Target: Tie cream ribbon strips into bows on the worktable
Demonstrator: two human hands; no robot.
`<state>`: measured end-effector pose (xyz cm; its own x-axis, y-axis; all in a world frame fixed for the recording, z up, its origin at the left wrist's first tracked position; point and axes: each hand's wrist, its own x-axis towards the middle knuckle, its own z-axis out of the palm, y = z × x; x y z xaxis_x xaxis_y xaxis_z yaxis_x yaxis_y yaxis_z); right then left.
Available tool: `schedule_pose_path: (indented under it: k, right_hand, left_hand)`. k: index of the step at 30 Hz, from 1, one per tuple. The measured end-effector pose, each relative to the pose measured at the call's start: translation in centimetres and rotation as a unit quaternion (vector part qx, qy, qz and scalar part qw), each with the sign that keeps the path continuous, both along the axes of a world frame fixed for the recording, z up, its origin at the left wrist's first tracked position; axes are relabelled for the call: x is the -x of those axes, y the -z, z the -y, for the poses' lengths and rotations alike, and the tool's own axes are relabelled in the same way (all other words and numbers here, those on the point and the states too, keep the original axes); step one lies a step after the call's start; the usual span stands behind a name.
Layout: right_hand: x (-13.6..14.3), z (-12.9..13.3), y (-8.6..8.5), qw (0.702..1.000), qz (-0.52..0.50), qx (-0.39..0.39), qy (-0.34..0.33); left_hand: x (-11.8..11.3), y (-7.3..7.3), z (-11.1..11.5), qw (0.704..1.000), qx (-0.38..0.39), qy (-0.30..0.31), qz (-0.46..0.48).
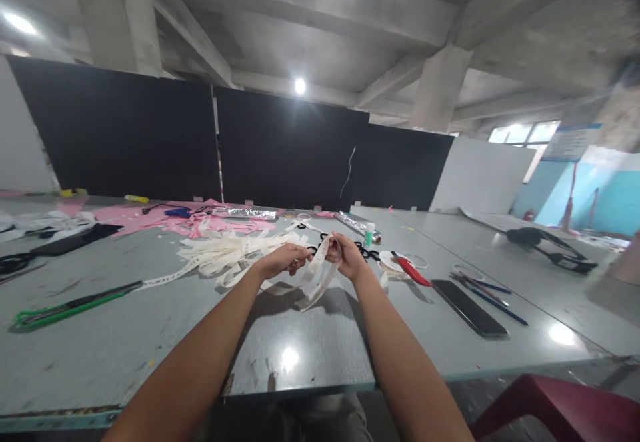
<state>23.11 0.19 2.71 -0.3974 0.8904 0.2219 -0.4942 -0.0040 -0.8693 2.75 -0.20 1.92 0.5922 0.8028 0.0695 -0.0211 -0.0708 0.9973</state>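
Over the table's near middle, my right hand (pixel 346 255) pinches a cream printed ribbon (pixel 320 284), which hangs from the fingers in a loop with its loose end low. My left hand (pixel 286 260) is just to the left, its fingers closed near the ribbon; what they hold, if anything, is too small to make out. Behind the left wrist lies a tangled heap of the same cream ribbon (pixel 220 250). Black rings or scissor handles (pixel 367 253) show beside my right hand, partly hidden. A ribbon roll (pixel 391 261) sits to the right of it.
A red-handled cutter (pixel 414 272), a phone (pixel 469 307) and pens (pixel 495 295) lie on the right. A glue stick (pixel 369 234) stands behind. To the left are a green cutter (pixel 75 307) and pink scraps (pixel 155 217). Black panels (pixel 295 149) line the back; a red chair (pixel 555 409) is near right.
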Motion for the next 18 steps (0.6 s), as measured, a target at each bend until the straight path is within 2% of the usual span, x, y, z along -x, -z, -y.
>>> schedule_pose_path:
  k: [4, 7, 10, 12, 15, 18]
  right_hand:
    - [0.1, 0.0, 0.0, 1.0, -0.02, 0.007, -0.012]
    - [0.2, 0.0, 0.0, 0.999, -0.029, 0.01, -0.031]
    - [0.2, 0.1, 0.0, 0.998, -0.05, 0.013, -0.044]
    - [0.2, 0.1, 0.0, 0.998, -0.054, 0.012, -0.039]
    - [0.1, 0.2, 0.1, 0.999, -0.05, 0.005, -0.022]
    - [0.1, 0.4, 0.0, 0.998, -0.056, -0.001, -0.02]
  left_hand:
    - [-0.5, -0.4, 0.2, 0.998, -0.034, -0.028, 0.04]
    - [-1.0, -0.1, 0.1, 0.994, -0.092, -0.06, -0.027]
    - [-1.7, 0.5, 0.0, 0.987, -0.122, -0.044, -0.093]
    - [-2.1, 0.9, 0.0, 0.986, -0.128, -0.037, -0.102]
    - [-2.2, 1.1, -0.1, 0.993, -0.104, -0.038, -0.051]
    - [-1.9, 1.0, -0.1, 0.995, -0.063, -0.044, 0.061]
